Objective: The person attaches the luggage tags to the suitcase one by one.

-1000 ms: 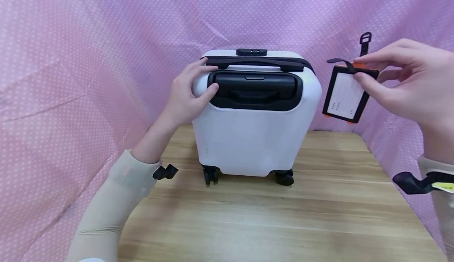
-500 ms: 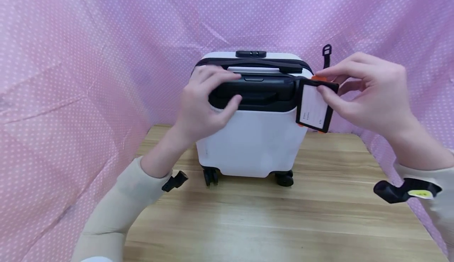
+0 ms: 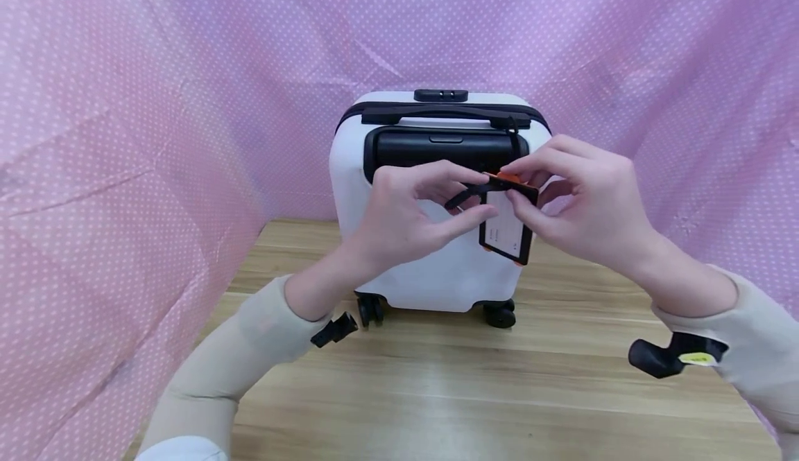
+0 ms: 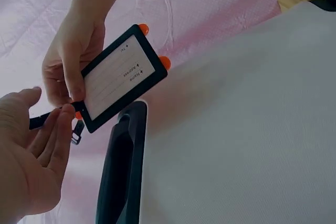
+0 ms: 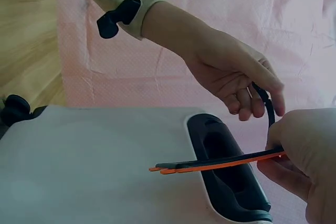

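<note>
My right hand [image 3: 589, 201] pinches a luggage tag [image 3: 504, 222] by its top edge between thumb and fingers. The tag has a black frame, orange edges and a white card with printed lines, readable in part in the left wrist view. Its black strap [image 3: 465, 194] sticks out toward my left hand [image 3: 412, 215], whose fingers lie against it while the thumb stands apart from them. The strap's buckle end [image 4: 77, 132] shows in the left wrist view. Behind both hands stands a white suitcase [image 3: 431, 267], upright, with a black top carry handle [image 3: 443, 112].
The suitcase rests on black wheels [image 3: 499, 314] on a wooden table [image 3: 406, 392]. A recessed black pull handle [image 3: 437, 148] and a combination lock [image 3: 440, 96] sit at its top. Pink dotted cloth [image 3: 187, 66] hangs behind and at the sides.
My right hand has brought the tag leftward and down, in front of the suitcase. The left hand has left the suitcase's upper left corner and moved right to the tag's strap.
</note>
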{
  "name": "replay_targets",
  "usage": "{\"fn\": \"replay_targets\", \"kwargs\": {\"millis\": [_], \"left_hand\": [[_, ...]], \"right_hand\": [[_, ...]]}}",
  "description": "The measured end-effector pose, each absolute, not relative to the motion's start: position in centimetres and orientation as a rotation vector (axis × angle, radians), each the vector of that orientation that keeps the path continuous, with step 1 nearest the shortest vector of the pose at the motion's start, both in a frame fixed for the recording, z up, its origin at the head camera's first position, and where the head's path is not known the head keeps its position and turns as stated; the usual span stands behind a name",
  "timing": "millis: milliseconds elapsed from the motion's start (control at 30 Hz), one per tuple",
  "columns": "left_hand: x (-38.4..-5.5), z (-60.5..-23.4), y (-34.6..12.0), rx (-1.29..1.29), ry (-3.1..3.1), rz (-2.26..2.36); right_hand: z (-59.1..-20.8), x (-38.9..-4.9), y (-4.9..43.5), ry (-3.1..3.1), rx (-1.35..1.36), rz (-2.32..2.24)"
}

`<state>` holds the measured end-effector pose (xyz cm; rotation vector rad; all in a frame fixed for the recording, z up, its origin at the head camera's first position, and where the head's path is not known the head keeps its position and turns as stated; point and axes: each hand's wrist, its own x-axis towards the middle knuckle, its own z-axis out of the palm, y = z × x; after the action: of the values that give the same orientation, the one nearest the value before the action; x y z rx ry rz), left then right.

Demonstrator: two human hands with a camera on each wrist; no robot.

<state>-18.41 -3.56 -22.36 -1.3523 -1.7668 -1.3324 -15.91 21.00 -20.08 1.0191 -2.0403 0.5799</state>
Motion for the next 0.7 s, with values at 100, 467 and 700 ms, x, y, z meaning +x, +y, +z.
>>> {"fn": "replay_targets", "kwargs": {"millis": [100, 467, 700], "left_hand": [[-18.5, -22.3, -3.5, -1.350, -1.741, -1.353], [-19.4, -21.7, -4.4, -1.339, -1.763, -1.519], [-19.4, -21.1, -5.0, -1.385, -1.789, -1.561]], "right_hand": [[-20.4, -15.9, 20.7, -2.042, 1.018, 0.578], [-23.3, -16.0, 20.1, -1.908, 1.054, 0.559], [-24.7, -16.7, 21.0, -2.030, 1.173, 0.653]]}}
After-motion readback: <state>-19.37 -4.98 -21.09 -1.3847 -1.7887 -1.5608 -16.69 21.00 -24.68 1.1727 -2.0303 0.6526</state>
